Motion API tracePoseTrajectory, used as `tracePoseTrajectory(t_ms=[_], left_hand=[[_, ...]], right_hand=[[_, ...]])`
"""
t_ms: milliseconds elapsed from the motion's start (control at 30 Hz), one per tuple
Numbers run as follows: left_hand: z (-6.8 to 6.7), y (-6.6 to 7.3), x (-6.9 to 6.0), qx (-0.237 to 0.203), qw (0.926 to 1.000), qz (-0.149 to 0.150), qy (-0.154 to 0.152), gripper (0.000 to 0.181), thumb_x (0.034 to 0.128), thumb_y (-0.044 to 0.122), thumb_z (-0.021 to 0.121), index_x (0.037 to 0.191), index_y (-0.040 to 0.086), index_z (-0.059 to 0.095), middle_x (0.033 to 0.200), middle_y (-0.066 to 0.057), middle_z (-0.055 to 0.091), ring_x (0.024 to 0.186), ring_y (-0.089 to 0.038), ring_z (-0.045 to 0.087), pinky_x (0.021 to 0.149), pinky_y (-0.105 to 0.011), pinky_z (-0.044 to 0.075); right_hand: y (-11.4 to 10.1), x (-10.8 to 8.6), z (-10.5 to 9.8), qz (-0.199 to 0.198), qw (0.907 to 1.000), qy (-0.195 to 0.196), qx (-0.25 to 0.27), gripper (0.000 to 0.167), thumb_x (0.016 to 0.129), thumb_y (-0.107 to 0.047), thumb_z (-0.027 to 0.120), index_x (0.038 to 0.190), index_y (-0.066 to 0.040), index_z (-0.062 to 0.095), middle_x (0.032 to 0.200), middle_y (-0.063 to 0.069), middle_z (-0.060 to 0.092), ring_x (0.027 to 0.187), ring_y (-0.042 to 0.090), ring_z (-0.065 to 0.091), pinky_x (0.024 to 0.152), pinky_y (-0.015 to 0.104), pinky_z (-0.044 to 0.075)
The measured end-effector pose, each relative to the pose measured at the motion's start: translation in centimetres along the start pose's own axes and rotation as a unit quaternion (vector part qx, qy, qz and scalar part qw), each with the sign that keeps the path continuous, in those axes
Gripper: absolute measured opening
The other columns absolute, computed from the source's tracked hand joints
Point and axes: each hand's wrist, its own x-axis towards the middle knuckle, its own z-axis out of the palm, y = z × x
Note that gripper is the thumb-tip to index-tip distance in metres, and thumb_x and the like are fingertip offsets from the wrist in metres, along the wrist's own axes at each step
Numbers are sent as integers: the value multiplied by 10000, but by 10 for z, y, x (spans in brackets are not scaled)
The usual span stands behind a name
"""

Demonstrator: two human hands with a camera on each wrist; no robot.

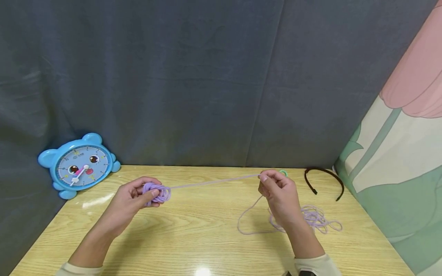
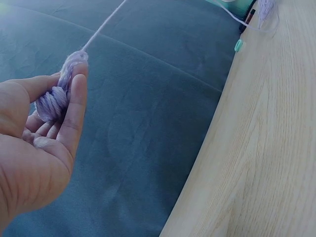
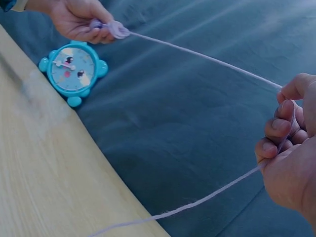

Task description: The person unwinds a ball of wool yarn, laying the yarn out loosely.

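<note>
My left hand (image 1: 132, 203) holds a small wound bundle of purple yarn (image 1: 156, 193) between thumb and fingers, above the table. From the bundle a single strand (image 1: 214, 181) runs taut to the right. My right hand (image 1: 281, 197) pinches that strand between thumb and forefinger; in the right wrist view the yarn also passes through its curled fingers (image 3: 277, 127). Below the right hand the strand drops slack to a loose, tangled heap of the same yarn (image 1: 315, 218) on the table, partly hidden behind the wrist. In the left wrist view the bundle (image 2: 61, 91) sits against the fingers.
A blue animal-shaped toy clock (image 1: 83, 165) leans at the back left of the wooden table (image 1: 193, 237). A dark headband (image 1: 324, 171) lies at the back right. Behind the right hand a small green ring (image 1: 284, 172) shows. A dark grey curtain (image 1: 172, 84) closes off the back.
</note>
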Motion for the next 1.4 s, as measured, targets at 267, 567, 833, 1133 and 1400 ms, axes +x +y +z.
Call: tracePoseTrajectory(t_ms=[267, 567, 833, 1133, 1400], left_hand=[[1, 0, 0, -111, 9999, 121, -46, 180, 1022, 67, 627, 1198, 38, 645, 1020, 22, 749, 907, -126, 751, 804, -291, 634], [1, 2, -1, -77, 9999, 89, -2, 189, 1020, 78, 634, 1202, 26, 640, 1019, 18, 749, 913, -119, 744, 804, -291, 634], [1, 1, -1, -155, 9997, 201, -60, 171, 1022, 64, 625, 1190, 52, 651, 1013, 23, 752, 901, -120, 750, 802, -287, 633], [-1, 1, -2, -109, 9998, 158, -26, 176, 1024, 71, 625, 1197, 53, 651, 1020, 16, 751, 910, -124, 748, 806, -292, 634], [-1, 3, -2, -37, 9999, 100, 17, 180, 1022, 97, 639, 1194, 45, 644, 1011, 17, 748, 911, -120, 744, 813, -295, 634]], right_hand=[[-8, 3, -10, -137, 9996, 95, 236, 259, 1033, 26, 533, 937, -131, 714, 666, -46, 491, 663, 215, 285, 662, 356, 210], [-19, 6, -26, -401, 9972, 187, 605, 276, 1042, 43, 497, 938, -91, 714, 714, -44, 539, 659, 186, 291, 656, 332, 214], [-27, 6, -40, -582, 9946, 127, 851, 320, 1064, 36, 447, 930, -93, 707, 719, -36, 527, 673, 201, 258, 676, 337, 202], [-35, 7, -54, -778, 9875, 409, 1307, 324, 1055, 70, 430, 922, -38, 704, 725, -6, 554, 686, 194, 245, 666, 321, 201], [-45, 7, -68, -972, 9797, 760, 1580, 296, 1045, 92, 432, 911, 20, 686, 689, 32, 531, 666, 187, 245, 647, 308, 190]])
